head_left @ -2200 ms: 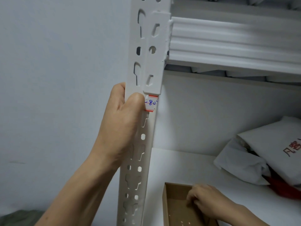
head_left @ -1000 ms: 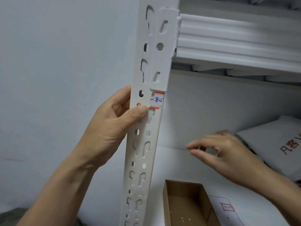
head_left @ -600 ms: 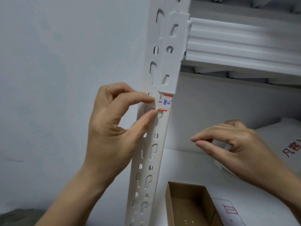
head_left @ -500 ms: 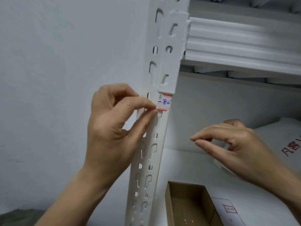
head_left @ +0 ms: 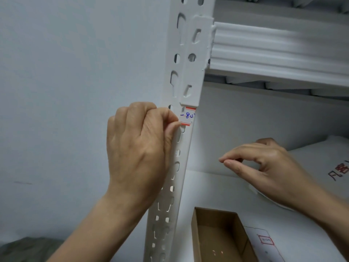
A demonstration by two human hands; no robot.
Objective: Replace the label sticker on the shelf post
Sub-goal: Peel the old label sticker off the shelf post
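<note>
Head view: post [head_left: 189, 53], white and slotted, runs up the middle of the frame, leaning slightly right towards its top. On its front face, just under the beam's bracket, sits the sticker [head_left: 188, 116], white with 2 red bands and blue handwriting between them. The left hand [head_left: 137, 148] is curled against the post, and its thumb and forefinger tips meet at the sticker's left edge in a pinch (whether that edge has lifted cannot be told).

The right hand [head_left: 268, 165] hovers apart from the post, above the lower shelf [head_left: 217, 191]. Its forefinger and thumb are brought almost together and the other fingers are bent. Whether anything thin sits between those 2 tips cannot be told.

On the shelf below stands an open brown box [head_left: 213, 210], and just beside it to the right lies a white sheet [head_left: 253, 233] bearing 1 red-bordered label [head_left: 265, 240]. A white bag [head_left: 330, 157] with red print lies at the right edge, behind the right hand.
</note>
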